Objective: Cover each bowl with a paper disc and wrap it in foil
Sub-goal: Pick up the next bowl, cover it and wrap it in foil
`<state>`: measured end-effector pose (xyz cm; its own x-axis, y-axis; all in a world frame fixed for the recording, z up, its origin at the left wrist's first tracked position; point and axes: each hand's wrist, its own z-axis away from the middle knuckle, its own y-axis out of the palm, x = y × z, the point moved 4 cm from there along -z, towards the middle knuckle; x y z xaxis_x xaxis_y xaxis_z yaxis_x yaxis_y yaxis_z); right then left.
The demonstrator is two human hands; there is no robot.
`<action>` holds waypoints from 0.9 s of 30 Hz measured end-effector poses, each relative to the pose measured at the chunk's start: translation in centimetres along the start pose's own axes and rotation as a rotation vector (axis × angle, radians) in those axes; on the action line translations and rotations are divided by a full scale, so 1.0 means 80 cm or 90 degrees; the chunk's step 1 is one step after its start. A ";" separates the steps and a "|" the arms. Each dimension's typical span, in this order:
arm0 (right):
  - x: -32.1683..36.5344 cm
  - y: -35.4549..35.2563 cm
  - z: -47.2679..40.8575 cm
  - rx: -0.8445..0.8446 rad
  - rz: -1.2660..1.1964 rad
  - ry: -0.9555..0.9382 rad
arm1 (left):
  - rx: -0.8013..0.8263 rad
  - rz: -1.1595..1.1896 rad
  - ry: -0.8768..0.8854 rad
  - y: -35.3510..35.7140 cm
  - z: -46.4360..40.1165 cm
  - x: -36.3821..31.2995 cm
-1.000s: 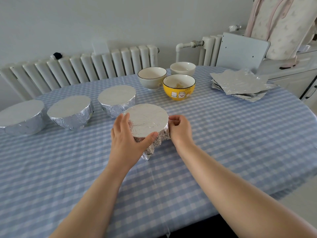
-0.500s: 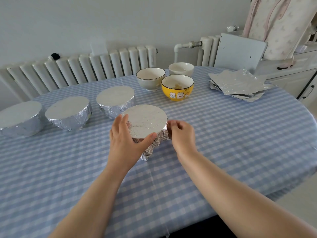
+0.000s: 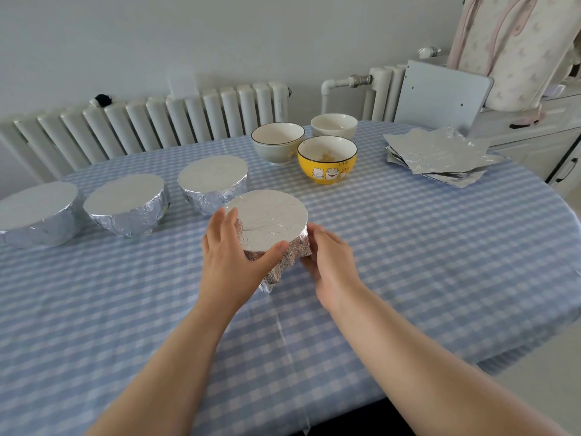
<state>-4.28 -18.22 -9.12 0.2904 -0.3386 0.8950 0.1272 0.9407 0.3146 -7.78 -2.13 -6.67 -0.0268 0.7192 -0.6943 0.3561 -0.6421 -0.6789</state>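
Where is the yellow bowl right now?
Head view: the yellow bowl sits uncovered right of centre at the far side, in front of two pale bowls, left of the foil stack.

Soft, even daylight; sharp focus; wide-angle bending at edges.

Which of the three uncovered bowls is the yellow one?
The yellow bowl with cat pictures, nearest the person; the other two bowls behind it are pale.

The leftmost wrapped bowl (image 3: 34, 212) is cut off by the frame's left edge. Foil hides whatever sits under the front wrapped bowl (image 3: 270, 228), and the right hand (image 3: 330, 262) has its fingertips tucked out of sight beneath the bowl's crumpled side.
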 end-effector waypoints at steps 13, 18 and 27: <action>0.017 0.005 -0.003 0.062 0.189 -0.041 | -0.021 -0.004 0.010 -0.001 0.001 -0.004; 0.025 -0.001 -0.011 0.113 0.125 0.012 | -0.027 -0.004 0.024 -0.003 0.000 -0.005; 0.049 0.001 -0.043 0.127 0.187 0.022 | -0.090 0.068 0.013 -0.015 -0.005 0.018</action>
<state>0.17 -19.53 -6.67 0.3201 -0.0510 0.9460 -0.1527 0.9827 0.1047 -7.91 -0.22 -6.76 0.0368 0.6546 -0.7551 0.4833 -0.6730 -0.5599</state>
